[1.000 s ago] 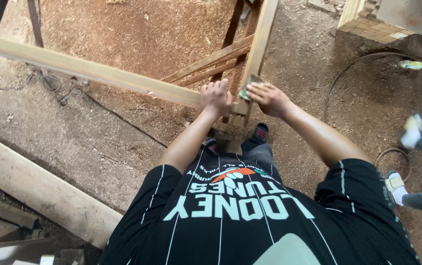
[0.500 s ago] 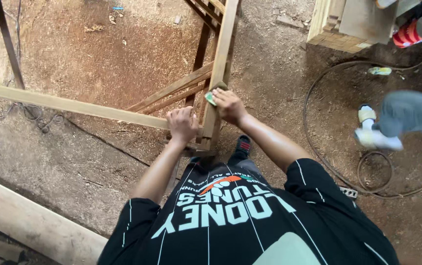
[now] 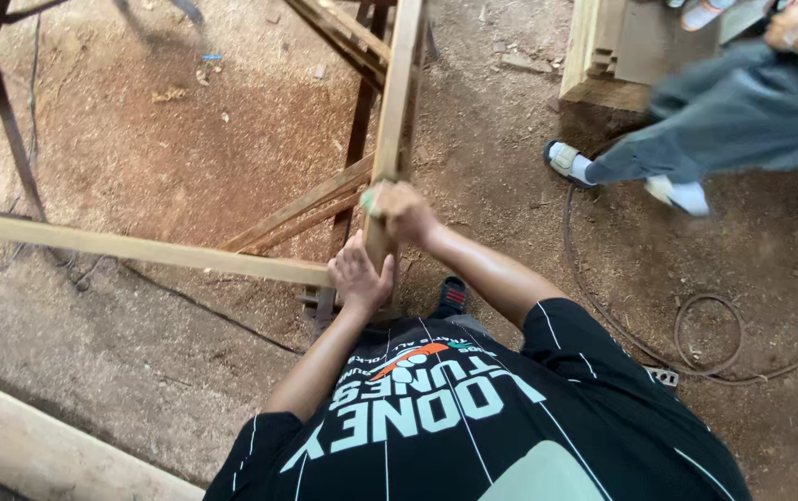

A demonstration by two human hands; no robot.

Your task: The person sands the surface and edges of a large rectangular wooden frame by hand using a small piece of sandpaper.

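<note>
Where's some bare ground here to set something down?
Open dirt lies upper left, between the dark metal stand and the upright wooden strip. Crowded: the joint under both hands, left hand, right hand, and the cable and another person's feet on the right.

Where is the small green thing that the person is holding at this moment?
In the head view, the small green thing is near the centre, in the right hand, pressed against the upright wooden strip, just above the left hand.
</note>
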